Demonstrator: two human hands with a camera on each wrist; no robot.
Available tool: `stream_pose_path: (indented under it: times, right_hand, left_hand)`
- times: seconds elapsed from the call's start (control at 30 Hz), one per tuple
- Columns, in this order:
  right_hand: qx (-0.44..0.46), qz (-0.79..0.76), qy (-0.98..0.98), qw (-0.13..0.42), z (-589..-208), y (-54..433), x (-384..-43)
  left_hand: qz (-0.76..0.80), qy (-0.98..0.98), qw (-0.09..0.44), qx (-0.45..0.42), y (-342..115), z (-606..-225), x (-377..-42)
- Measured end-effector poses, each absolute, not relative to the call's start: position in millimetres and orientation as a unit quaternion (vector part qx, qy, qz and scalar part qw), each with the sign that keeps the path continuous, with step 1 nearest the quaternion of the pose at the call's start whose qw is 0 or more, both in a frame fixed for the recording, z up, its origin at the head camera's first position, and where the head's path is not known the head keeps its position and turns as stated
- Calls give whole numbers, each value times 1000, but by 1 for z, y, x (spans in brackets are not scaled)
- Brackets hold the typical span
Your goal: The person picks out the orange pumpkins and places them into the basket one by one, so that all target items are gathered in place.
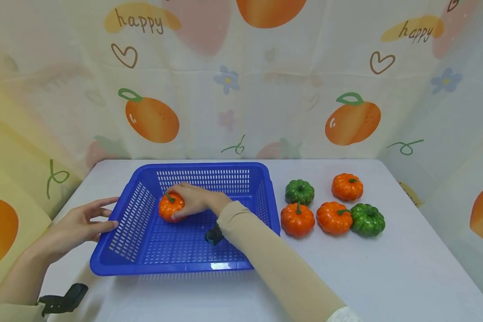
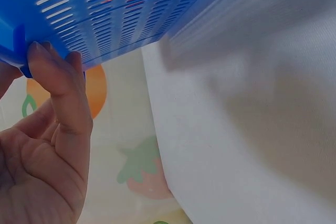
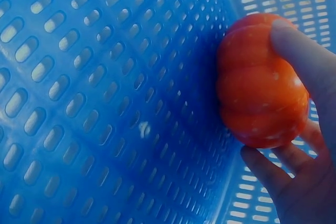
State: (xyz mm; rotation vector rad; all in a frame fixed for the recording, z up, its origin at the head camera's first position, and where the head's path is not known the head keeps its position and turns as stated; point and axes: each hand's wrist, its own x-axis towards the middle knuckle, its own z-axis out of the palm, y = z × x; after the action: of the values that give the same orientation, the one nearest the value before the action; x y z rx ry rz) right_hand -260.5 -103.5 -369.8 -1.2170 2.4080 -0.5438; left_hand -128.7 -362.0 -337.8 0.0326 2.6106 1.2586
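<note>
Inside a blue perforated basket [image 1: 185,267], toward its left end, my right hand [image 1: 193,200] holds a small orange pumpkin [image 1: 170,208] with a green stem. The right wrist view shows thumb and fingers on opposite sides of the pumpkin [image 3: 262,85], which is close to the basket floor [image 3: 105,103]; whether it touches the floor I cannot tell. My left hand [image 1: 70,230] grips the basket's left rim. In the left wrist view, the fingertips of the left hand [image 2: 58,114] bend against the rim, near the slotted wall [image 2: 121,19].
Right of the basket, on the white table [image 1: 386,277], lie a green pumpkin [image 1: 299,192], an orange one [image 1: 298,220], another orange one [image 1: 334,218], a third orange one [image 1: 347,187] and a second green one [image 1: 368,220]. A fruit-patterned curtain [image 1: 265,89] hangs behind.
</note>
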Motion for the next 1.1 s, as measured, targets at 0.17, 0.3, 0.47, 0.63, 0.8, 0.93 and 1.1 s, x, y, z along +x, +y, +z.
stream_pose_path:
  times: [0.17,0.3,0.47,0.63,0.8,0.93,1.1]
  right_hand:
    - [-432,-189,860,196,-368,-102,-259]
    - [-434,-182,859,202,-367,-100,-259]
    - [-433,-182,859,203,-366,-99,-259]
    - [-437,-183,858,199,-361,-98,-259]
    - [-450,-176,856,186,-355,-95,-262]
    - [-461,-159,855,176,-350,-92,-263]
    - [-474,-137,855,163,-340,-90,-261]
  left_hand:
    - [429,895,121,11,-361,-338,-129]
    - [429,895,120,12,-360,-338,-129]
    - [426,897,119,10,-360,-337,-128]
    - [422,898,121,9,-361,-337,-128]
    - [421,899,120,11,-362,-337,-129]
    - [421,899,120,13,-362,-336,-129]
    - [423,898,120,14,-362,-336,-129]
